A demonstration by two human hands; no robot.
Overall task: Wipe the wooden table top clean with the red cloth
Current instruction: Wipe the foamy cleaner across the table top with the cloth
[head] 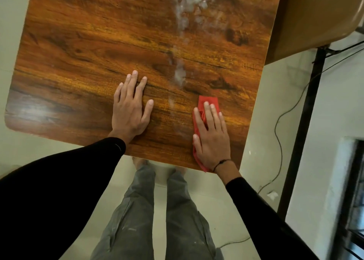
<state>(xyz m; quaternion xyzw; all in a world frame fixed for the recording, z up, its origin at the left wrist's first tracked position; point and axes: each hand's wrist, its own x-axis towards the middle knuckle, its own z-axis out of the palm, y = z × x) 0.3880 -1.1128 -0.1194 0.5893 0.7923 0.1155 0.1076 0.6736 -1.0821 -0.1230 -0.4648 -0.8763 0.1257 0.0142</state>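
The wooden table top (98, 49) fills the upper frame, glossy brown with dark grain. A streak of white residue (180, 72) runs down its middle from the far edge toward me. My right hand (212, 139) lies flat on the folded red cloth (211, 100), pressing it onto the wood near the table's front right corner; the cloth shows beyond my fingertips and along the thumb side. My left hand (130, 110) rests palm down on the bare wood to the left of the streak, fingers spread, holding nothing.
A tan cardboard box (315, 17) stands past the table's right edge. A black metal post (303, 131) and a thin cable (277, 125) run over the pale floor at the right. My legs (157, 220) stand at the front edge.
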